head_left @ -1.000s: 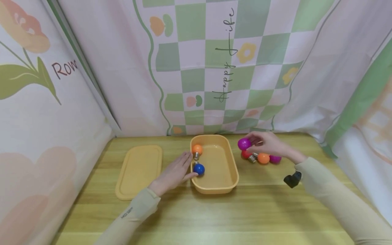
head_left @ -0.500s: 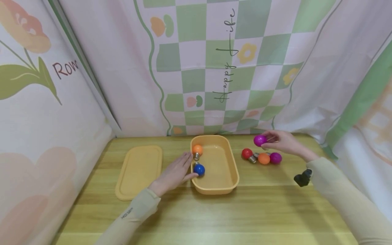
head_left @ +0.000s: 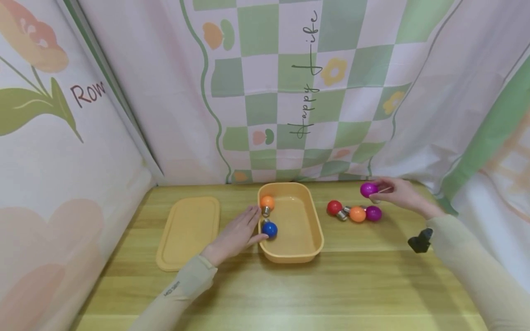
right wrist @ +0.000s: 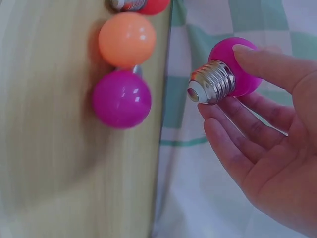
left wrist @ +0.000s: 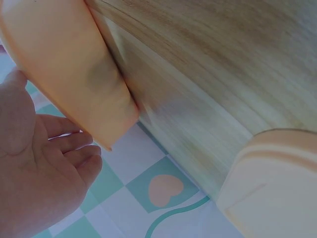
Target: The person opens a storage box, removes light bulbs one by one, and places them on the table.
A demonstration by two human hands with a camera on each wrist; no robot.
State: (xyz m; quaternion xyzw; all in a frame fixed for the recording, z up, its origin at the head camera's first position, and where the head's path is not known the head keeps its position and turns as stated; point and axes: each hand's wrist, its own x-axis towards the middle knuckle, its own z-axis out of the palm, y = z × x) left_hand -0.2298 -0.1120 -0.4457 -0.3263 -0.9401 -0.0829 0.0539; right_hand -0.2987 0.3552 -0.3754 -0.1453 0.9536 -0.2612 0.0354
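My right hand (head_left: 399,192) pinches a purple light bulb (right wrist: 237,69) between thumb and fingers, above the table; its silver screw base shows in the right wrist view. Below and left of it lie a red bulb (head_left: 334,208), an orange bulb (head_left: 357,214) and another purple bulb (head_left: 374,213) in a row. My left hand (head_left: 233,232) rests with straight fingers against the left rim of a yellow box (head_left: 319,239). Inside the box, along that left wall, are an orange bulb (head_left: 267,202) and a blue bulb (head_left: 269,230), their bases towards each other.
A flat yellow lid (head_left: 188,233) lies on the wooden table (head_left: 265,294), left of the box. Behind the table hangs a green-and-white checked curtain (head_left: 265,105). A printed cloth (head_left: 54,184) closes off the left side.
My right hand has moved right with the purple bulb, from over the red bulb to above the right end of the row. The left hand and the box have stayed still.
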